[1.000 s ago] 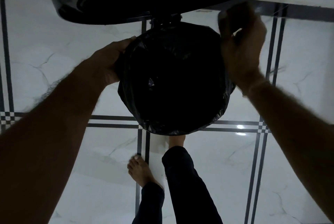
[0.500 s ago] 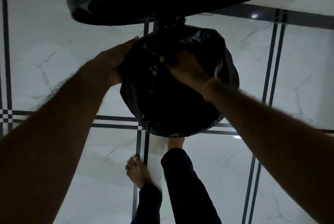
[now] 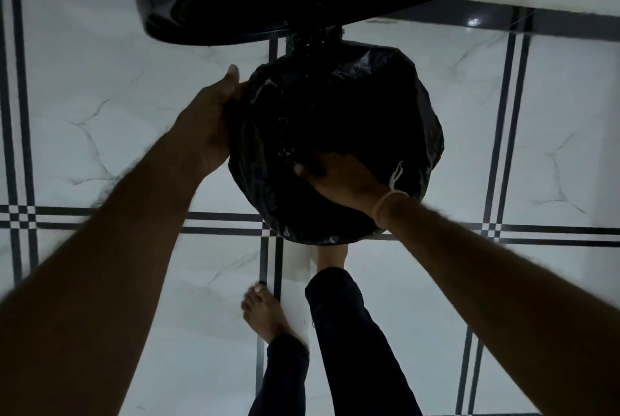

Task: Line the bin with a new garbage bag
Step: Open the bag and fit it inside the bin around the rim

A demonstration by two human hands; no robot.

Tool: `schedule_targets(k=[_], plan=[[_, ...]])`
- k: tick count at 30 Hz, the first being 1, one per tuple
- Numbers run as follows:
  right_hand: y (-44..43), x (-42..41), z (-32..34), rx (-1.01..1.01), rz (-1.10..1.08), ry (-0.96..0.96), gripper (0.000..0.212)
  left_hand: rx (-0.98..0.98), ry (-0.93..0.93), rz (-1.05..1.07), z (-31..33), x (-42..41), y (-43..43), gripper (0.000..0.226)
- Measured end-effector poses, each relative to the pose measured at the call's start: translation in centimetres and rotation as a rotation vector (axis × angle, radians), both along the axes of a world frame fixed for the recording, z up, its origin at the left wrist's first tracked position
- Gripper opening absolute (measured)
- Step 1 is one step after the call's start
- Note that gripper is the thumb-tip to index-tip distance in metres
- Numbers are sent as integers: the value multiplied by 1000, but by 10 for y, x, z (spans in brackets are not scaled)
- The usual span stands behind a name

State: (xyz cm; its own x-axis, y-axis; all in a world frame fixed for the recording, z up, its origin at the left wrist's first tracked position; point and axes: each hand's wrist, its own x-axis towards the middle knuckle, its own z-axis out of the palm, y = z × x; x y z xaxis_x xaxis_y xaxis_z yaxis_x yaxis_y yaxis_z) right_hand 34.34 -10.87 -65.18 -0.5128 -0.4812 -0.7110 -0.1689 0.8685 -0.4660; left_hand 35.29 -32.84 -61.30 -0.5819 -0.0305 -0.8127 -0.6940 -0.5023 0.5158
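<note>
A round bin stands on the floor with a black garbage bag [image 3: 385, 107] folded over its rim; the bin's wall is hidden under the plastic. Its black lid [image 3: 214, 9] is swung up at the far side. My left hand [image 3: 209, 124] grips the bag against the bin's left rim, thumb pointing up. My right hand [image 3: 339, 177] reaches into the mouth near the front rim, fingers pressing the plastic inward. A pale string band sits on that wrist. The inside of the bag is too dark to make out.
The floor is white marble tile [image 3: 100, 97] with dark double lines. My bare left foot [image 3: 265, 315] stands just before the bin; my right foot [image 3: 332, 256] is pressed under its front edge. A dark skirting band [image 3: 553, 23] runs at the far right.
My right hand left the bin's right rim, went into the bag's mouth, and has slid toward the front rim. My left hand stayed on the left rim.
</note>
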Motion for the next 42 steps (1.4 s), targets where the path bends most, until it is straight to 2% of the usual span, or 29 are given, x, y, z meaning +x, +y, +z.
schedule_targets(k=[3,5,8,9,12,14,17,18,20,24,28,30,33,35,38,40,42], plan=[[39,-4,-6,121,218,224,47,-69,-30,26,-8,17,-1,25],[54,-6,0,23,226,368,35,-127,-50,12,-11,32,3,26],[62,-6,27,-184,12,586,36,-92,-10,76,-9,52,11,32],[65,-4,34,-189,-106,655,37,-96,-21,115,-7,57,14,31],[77,0,46,-27,-465,814,31,-183,-152,189,-1,70,24,25],[87,3,41,-16,-806,708,34,-172,-200,230,3,77,33,25],[96,-2,35,-280,-1391,189,37,-117,-200,302,3,82,38,21],[100,-6,34,-349,-1499,81,36,-121,-192,304,4,81,38,20],[107,-15,33,-385,-1604,-13,30,-140,-193,303,3,80,38,23],[113,-19,33,-363,-1565,-179,35,-155,-214,282,1,79,38,21],[121,-19,42,-363,-1542,-339,30,-150,-151,453,-1,86,47,18],[124,-12,46,-368,-1536,-422,29,-197,-177,531,1,95,58,21],[127,4,48,-362,-1523,-525,39,-71,-336,540,6,108,78,32],[122,12,46,-380,-1551,-554,47,16,-348,509,10,112,88,39],[122,16,43,-460,-1609,-566,50,44,-283,588,11,112,93,47],[120,18,47,-432,-1563,-520,45,39,-302,595,16,112,95,48],[113,21,56,-295,-1441,-253,41,-59,-344,536,31,107,98,37]])
